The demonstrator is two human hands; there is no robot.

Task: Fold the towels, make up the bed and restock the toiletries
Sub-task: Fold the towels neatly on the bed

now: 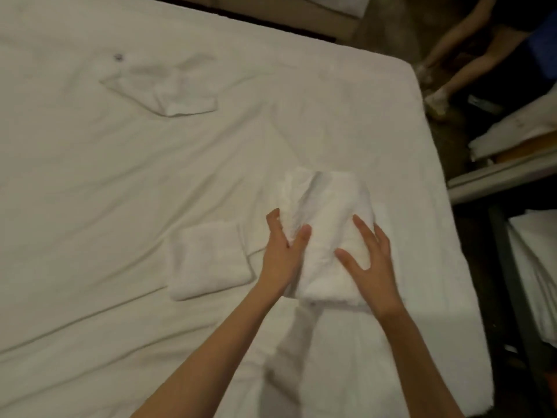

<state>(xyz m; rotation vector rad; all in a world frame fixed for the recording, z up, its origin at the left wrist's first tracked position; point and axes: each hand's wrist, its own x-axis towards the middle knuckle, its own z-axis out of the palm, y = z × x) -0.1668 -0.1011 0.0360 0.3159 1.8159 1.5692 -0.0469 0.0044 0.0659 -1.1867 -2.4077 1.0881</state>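
We're standing at the near edge of the bed, white sheet wrinkled, both bare arms reaching in from the bottom of the head view. The towel being folded is a white, thick, multi-layer bundle lying right of centre on the bed, with a loose strip of it trailing toward us between our forearms. Our left hand grips the towel's left edge: thumb on top, fingers curled round the side of the stack. Our right hand lies flat on the towel's right half, fingers straight and spread, thumb out to the left, pressing down and not clasping anything. Just left of the left hand sits a folded towel, a neat white square, near the working towel but not clearly touching it. Far left on the bed lies a crumpled cloth, unfolded, well apart from the other two; a small dark mark shows on the sheet just beyond it. Off the bed's far right corner, another person's legs stand on the dark floor. Along the right edge there's a cart with a pale rail and stacked white linen on a lower shelf. Frame is a bit motion-blurred, so towel fold count can't be told.
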